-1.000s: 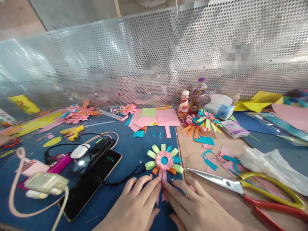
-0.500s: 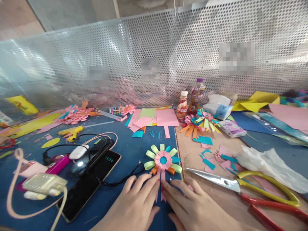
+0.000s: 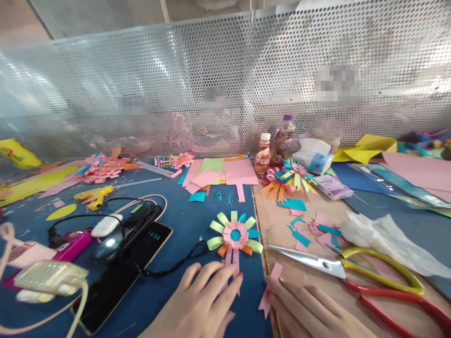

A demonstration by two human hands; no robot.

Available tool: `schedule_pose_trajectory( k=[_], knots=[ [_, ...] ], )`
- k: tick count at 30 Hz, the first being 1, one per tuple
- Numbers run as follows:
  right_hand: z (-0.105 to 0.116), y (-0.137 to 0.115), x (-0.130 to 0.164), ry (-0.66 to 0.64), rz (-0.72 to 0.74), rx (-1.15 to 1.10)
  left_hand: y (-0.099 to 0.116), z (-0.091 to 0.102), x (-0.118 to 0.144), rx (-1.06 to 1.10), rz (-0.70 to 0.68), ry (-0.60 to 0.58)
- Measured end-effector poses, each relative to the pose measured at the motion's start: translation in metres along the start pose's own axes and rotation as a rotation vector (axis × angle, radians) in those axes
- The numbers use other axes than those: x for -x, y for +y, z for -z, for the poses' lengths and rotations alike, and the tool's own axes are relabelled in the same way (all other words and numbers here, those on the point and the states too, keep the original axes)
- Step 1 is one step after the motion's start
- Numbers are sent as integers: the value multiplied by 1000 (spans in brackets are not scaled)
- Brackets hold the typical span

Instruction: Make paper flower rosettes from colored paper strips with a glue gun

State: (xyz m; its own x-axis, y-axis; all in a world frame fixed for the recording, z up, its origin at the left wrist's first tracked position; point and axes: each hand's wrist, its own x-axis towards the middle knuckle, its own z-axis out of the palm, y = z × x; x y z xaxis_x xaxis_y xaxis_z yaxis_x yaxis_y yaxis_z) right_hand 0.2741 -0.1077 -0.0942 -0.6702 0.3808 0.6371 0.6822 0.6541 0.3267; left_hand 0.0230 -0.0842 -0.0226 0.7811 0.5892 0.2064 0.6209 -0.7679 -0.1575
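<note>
A paper flower [image 3: 235, 235] lies on the blue tabletop, with a pink ring, a blue centre, light green loops, and blue and orange petals. Pink paper tails hang from its lower edge. My left hand [image 3: 206, 298] lies flat across these tails, fingers stretched out and slightly apart. To the right, a pink paper strip [image 3: 276, 272] with a notched lower end is at the fingertips of my right hand [image 3: 310, 307]. Those fingers are pressed together on the strip; the thumb is hidden. Large scissors [image 3: 326, 265] with one yellow and one red handle lie just beyond my right hand.
A phone [image 3: 155, 241] with tangled cables and chargers lies left, behind them a yellow glue gun [image 3: 94, 195]. Paper sheets [image 3: 241, 171], two bottles [image 3: 262, 157] and finished flowers [image 3: 298, 176] stand before a perforated metal screen [image 3: 225, 70]. Paper scraps [image 3: 299, 237] and crumpled tissue [image 3: 391, 241] lie right.
My right hand has moved right, away from the flower's tails, and the pink strip now shows at its fingertips. My left hand stays on the tails. The view has shifted slightly.
</note>
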Motion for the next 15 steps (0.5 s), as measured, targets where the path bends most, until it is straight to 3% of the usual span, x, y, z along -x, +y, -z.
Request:
schedule_pose_trajectory(
  k=[7,12,15],
  knots=[
    [-1,4,-13,-87,26,24,0,-8,2,-47,-10,32],
    [7,10,-24,-86,162,75,-1,-5,7,-90,-2,76],
    [14,14,-26,-181,178,52,-2,-3,8,-89,6,83]
  ],
)
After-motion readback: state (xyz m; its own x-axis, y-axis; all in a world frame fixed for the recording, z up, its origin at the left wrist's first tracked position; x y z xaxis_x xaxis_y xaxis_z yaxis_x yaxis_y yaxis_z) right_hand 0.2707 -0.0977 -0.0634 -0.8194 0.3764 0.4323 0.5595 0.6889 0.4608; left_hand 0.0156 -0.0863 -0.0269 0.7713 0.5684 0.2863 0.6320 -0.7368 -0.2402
